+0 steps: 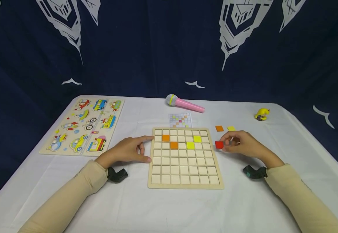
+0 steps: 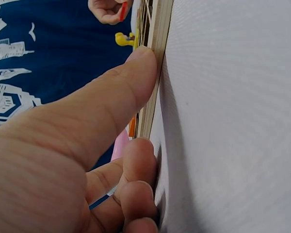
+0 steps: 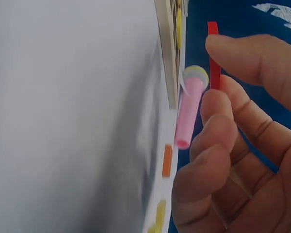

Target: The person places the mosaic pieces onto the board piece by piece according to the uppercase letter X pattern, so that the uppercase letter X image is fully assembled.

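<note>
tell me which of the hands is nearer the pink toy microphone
Right, but only narrowly. The right hand sits right of the grid board, pinching a red tile, diagonally below the pink toy microphone. The left hand rests against the board's left edge, slightly farther off.

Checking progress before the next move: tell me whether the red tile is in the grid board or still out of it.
Out. The right hand pinches the red tile just right of the grid board, outside its frame.
</note>
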